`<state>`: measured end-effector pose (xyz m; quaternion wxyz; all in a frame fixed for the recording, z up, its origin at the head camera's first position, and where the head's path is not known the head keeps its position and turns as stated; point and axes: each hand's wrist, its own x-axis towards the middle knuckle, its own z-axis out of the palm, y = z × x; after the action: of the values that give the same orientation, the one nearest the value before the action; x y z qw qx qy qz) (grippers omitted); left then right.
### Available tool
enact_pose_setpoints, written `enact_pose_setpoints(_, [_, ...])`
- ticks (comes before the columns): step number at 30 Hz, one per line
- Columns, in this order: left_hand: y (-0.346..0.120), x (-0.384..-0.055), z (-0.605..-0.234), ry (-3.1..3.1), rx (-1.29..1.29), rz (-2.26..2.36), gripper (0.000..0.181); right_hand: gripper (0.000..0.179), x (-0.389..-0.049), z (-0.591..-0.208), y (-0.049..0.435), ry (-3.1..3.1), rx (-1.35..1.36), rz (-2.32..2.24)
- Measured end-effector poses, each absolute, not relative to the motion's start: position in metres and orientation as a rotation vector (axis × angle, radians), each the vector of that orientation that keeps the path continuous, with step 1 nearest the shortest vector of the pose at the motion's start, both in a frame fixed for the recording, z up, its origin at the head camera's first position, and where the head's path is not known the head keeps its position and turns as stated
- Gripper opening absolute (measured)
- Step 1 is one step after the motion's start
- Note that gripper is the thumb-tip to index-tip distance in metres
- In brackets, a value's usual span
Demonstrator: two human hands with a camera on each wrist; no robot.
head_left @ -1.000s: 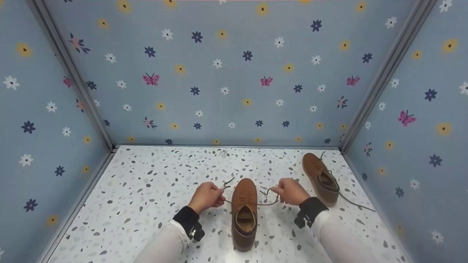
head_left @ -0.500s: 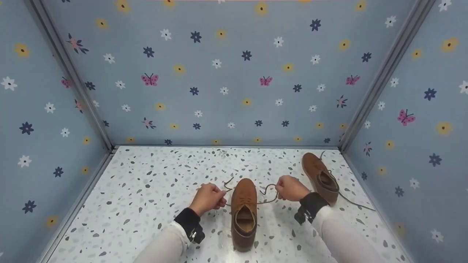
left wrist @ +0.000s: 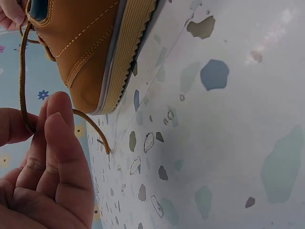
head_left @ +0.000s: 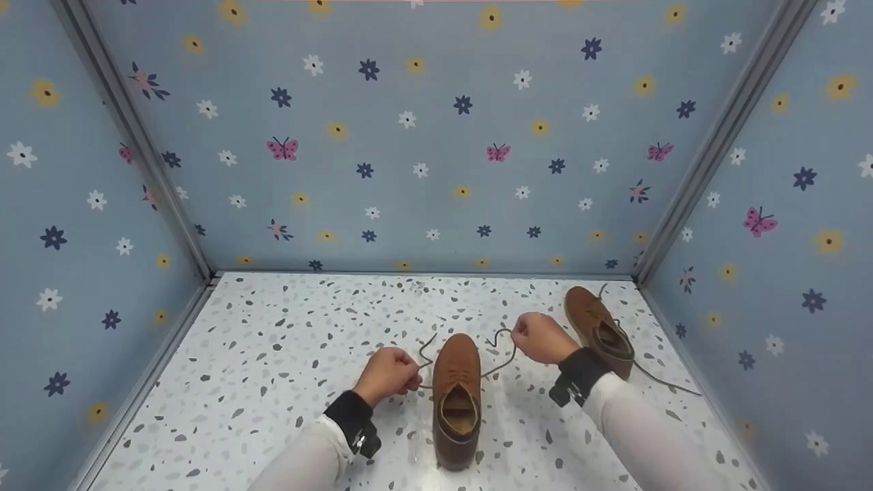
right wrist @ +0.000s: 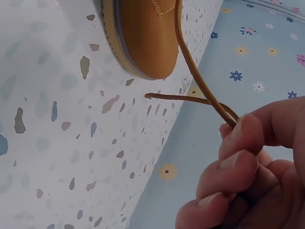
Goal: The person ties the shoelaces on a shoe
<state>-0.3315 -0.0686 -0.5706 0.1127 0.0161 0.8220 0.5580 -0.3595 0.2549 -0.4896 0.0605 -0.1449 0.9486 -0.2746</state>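
A brown lace-up shoe point(head_left: 457, 402) stands upright between my hands, toe pointing away. My left hand point(head_left: 389, 376) pinches one end of its lace, left of the shoe; in the left wrist view that brown lace point(left wrist: 23, 71) runs from the eyelets into the fingers, its tip hanging past them. To the right, my right hand point(head_left: 544, 338) pinches the other lace end point(head_left: 502, 367), which curves up from the shoe. In the right wrist view this lace point(right wrist: 193, 69) enters between thumb and fingers, with a short loose tip beyond. Both hands are apart from the shoe.
A second brown shoe point(head_left: 592, 320) stands at the far right, its lace point(head_left: 665, 383) trailing across the speckled white floor point(head_left: 307, 320). Blue flowered panels point(head_left: 423, 157) with grey metal corner posts enclose the floor at the back and sides.
My right hand has moved up and away from me, drawing its lace into a steeper curve. My left hand has shifted slightly toward me. Both shoes have stayed in place.
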Motion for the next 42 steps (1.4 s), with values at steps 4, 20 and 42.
enact_pose_setpoints(4, [-0.070, -0.331, -0.572, 2.432, 0.050, 1.614, 0.014, 0.019, -0.361, -0.482, 0.246, 2.936, -0.485, -0.793])
enact_pose_setpoints(20, [-0.073, -0.330, -0.580, 2.453, 0.058, 1.603, 0.024, 0.013, -0.365, -0.463, 0.196, 3.001, -0.673, -0.682])
enact_pose_setpoints(42, [-0.075, -0.327, -0.580, 2.499, 0.111, 1.595, 0.023, 0.015, -0.380, -0.478, 0.147, 2.861, -0.821, -0.651])
